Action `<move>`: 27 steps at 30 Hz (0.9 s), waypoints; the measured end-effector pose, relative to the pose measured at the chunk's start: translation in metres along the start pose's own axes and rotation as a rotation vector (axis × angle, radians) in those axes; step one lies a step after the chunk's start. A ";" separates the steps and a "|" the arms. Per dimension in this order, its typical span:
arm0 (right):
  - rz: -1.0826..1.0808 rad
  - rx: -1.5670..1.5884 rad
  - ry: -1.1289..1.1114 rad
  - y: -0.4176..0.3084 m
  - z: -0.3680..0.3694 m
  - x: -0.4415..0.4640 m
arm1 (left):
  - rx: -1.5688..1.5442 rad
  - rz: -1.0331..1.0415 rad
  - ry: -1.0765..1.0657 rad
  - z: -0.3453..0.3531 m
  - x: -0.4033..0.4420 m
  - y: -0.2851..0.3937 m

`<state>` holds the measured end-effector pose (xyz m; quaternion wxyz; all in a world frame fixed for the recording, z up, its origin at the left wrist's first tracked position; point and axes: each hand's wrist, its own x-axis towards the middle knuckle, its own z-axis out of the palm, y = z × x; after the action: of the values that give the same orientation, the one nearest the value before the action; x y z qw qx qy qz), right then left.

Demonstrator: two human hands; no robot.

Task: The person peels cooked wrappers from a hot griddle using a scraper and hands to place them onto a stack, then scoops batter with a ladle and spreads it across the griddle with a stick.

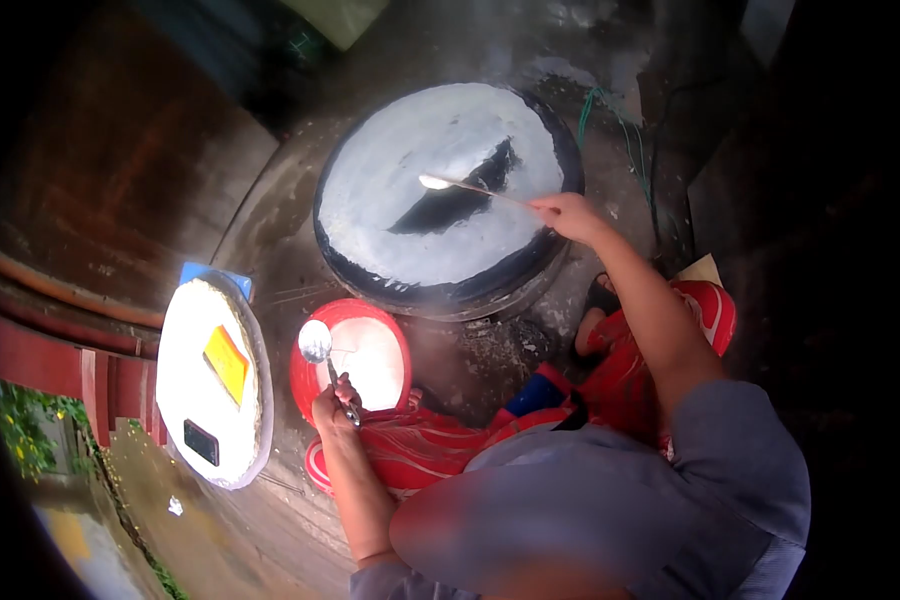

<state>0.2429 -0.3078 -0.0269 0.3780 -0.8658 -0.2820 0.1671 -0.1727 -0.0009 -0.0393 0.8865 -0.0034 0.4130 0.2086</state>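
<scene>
My right hand (567,215) is closed around a long thin stick (490,192) with a white rounded end, reaching over the large round griddle (334,258). A white batter layer (390,150) covers most of the griddle, with a dark bare patch (445,207) near its middle. The stick's end lies over the batter beside this patch; whether it touches cannot be made out. Below, my left hand (332,405) grips a metal ladle (315,341), its bowl raised over the rim of a red basin (402,345). White liquid (375,365) fills part of the basin.
At the left stands a round white-topped stand (195,375) bearing a yellow packet (227,364) and a dark phone (201,442). A blue item (215,278) sits behind it. Green cord (587,108) hangs near the griddle's right. My red-clad legs (425,440) flank the space before it.
</scene>
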 end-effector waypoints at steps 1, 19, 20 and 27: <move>-0.007 -0.005 0.000 0.014 0.000 0.000 | 0.004 -0.003 -0.006 -0.001 0.000 0.000; -0.005 -0.030 -0.003 -0.047 0.087 -0.022 | 0.091 0.068 -0.008 -0.004 -0.008 -0.006; -0.022 -0.105 -0.025 -0.059 0.085 -0.027 | 0.117 0.083 0.003 -0.001 -0.009 -0.007; -0.126 -0.483 0.187 -0.093 0.015 -0.070 | 0.075 0.056 -0.004 -0.003 -0.014 -0.008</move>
<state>0.1469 -0.2912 0.0383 0.1948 -0.9233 -0.3309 -0.0098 -0.1796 -0.0141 -0.0323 0.8808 0.0417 0.4184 0.2178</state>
